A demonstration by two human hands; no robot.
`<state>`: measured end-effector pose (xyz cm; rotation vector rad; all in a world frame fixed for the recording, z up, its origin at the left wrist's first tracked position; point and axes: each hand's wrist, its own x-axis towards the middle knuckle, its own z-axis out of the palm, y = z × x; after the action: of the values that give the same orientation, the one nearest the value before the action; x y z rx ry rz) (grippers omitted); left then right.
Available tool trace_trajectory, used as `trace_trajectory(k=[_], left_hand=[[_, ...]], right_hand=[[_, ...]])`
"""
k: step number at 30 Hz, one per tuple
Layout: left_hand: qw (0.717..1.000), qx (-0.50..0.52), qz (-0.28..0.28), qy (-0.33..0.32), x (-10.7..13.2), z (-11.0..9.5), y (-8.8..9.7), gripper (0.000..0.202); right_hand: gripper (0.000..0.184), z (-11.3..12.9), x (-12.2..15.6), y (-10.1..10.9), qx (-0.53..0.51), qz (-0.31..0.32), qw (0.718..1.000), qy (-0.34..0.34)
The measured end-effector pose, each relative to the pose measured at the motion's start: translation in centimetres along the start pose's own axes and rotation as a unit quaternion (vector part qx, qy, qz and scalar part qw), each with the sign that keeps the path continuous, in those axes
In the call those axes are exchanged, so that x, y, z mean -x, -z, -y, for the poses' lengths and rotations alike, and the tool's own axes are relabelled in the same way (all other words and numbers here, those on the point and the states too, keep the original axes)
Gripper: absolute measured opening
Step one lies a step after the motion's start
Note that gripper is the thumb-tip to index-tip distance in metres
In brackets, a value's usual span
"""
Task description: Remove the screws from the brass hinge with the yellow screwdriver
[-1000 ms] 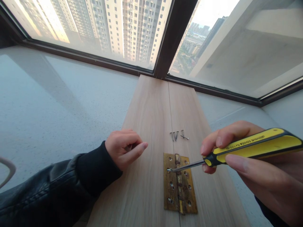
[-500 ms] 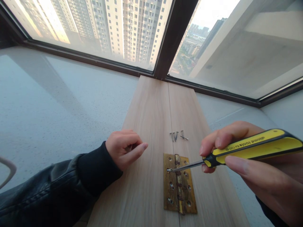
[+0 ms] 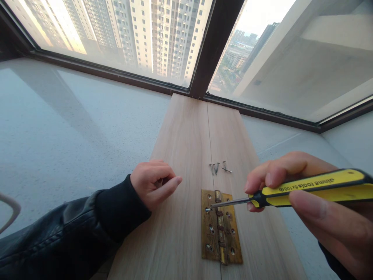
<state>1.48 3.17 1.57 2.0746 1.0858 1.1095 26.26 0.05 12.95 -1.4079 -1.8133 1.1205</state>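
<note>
A brass hinge [image 3: 221,227] lies flat across the seam of two light wooden boards [image 3: 186,155]. My right hand [image 3: 309,210] grips a yellow and black screwdriver [image 3: 305,188], whose metal tip rests on a screw in the hinge's left leaf. My left hand [image 3: 153,182] rests on the left board with its fingers curled in a loose fist, and I cannot see anything in it. Three loose screws [image 3: 220,168] lie on the boards just beyond the hinge.
The boards sit on a pale speckled sill [image 3: 72,124] that runs up to a dark window frame [image 3: 215,42]. High-rise buildings show through the glass. A curved pale object [image 3: 8,210] pokes in at the left edge.
The screwdriver handle has dropped to a flatter angle, while its tip stays on the same screw. My left hand has not moved.
</note>
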Motion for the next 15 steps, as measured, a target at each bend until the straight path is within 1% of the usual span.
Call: trace_trajectory(k=[4, 9, 11, 15], left_hand=[[1.0, 0.0, 0.0, 0.001, 0.0, -0.1, 0.0, 0.028], [1.0, -0.001, -0.003, -0.001, 0.0, -0.1, 0.0, 0.028], [1.0, -0.005, -0.004, -0.003, 0.0, 0.0, 0.0, 0.028], [1.0, -0.009, -0.003, -0.005, 0.0, 0.0, 0.0, 0.028]], right_hand=[[0.026, -0.1, -0.2, 0.2, -0.021, 0.013, 1.0, -0.005], [0.021, 0.1, 0.1, 0.4, -0.056, -0.019, 0.998, -0.006], [0.025, 0.4, 0.3, 0.1, -0.069, -0.032, 0.997, -0.012], [0.039, 0.8, 0.1, -0.7, -0.05, -0.085, 0.995, -0.014]])
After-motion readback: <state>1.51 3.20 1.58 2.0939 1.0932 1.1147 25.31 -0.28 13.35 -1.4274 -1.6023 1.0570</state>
